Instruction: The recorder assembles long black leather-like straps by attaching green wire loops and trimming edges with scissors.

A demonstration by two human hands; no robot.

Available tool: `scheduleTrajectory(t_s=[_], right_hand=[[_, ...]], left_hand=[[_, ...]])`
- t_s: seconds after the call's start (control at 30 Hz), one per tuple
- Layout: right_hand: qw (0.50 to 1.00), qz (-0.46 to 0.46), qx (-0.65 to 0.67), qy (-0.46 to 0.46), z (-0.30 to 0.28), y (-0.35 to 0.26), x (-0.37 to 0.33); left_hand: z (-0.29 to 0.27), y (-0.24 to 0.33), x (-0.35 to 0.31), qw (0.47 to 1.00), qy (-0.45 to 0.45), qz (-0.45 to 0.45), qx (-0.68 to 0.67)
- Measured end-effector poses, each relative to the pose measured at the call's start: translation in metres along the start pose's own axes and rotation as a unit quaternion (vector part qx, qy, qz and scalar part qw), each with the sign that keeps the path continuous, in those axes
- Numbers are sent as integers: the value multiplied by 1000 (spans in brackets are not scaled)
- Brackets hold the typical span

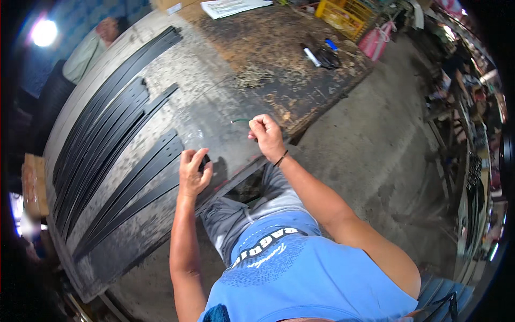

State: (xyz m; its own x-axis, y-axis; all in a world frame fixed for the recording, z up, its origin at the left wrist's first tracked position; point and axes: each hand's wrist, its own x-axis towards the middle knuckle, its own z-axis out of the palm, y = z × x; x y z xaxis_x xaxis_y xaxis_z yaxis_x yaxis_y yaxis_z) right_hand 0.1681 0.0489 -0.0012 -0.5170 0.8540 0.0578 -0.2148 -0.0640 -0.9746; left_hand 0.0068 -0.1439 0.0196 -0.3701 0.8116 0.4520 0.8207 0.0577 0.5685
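My left hand [194, 173] is over the near edge of the table, its fingers curled round the end of a black strap [153, 196]. A dark bit of it shows between thumb and fingers, and the rest trails off to the left. Just right of it, my right hand [266, 135] is closed in a pinch on a thin green stick-like piece [240, 120] with a pale tip pointing left. Its other end is hidden in the fist. Beside my left hand several flat black straps [140, 166] fan out, small holes near their ends.
More long black straps [102, 121] lie along the table's left side. On the worn tabletop [214, 80] are a pile of thin scraps [255, 77], a white marker [311, 57], a blue-capped item [331, 44] and papers [236, 6]. A yellow crate [343, 16] stands behind; a person [88, 51] sits far left.
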Motion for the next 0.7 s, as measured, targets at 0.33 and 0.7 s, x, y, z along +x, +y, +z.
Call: scheduleTrajectory(t_s=[0.33, 0.7], right_hand=[[983, 4, -62, 170, -174, -86, 39], [980, 24, -54, 190, -200, -61, 27]], left_hand=[[4, -5, -4, 999, 29, -8, 20], [10, -5, -2, 997, 51, -17, 61]])
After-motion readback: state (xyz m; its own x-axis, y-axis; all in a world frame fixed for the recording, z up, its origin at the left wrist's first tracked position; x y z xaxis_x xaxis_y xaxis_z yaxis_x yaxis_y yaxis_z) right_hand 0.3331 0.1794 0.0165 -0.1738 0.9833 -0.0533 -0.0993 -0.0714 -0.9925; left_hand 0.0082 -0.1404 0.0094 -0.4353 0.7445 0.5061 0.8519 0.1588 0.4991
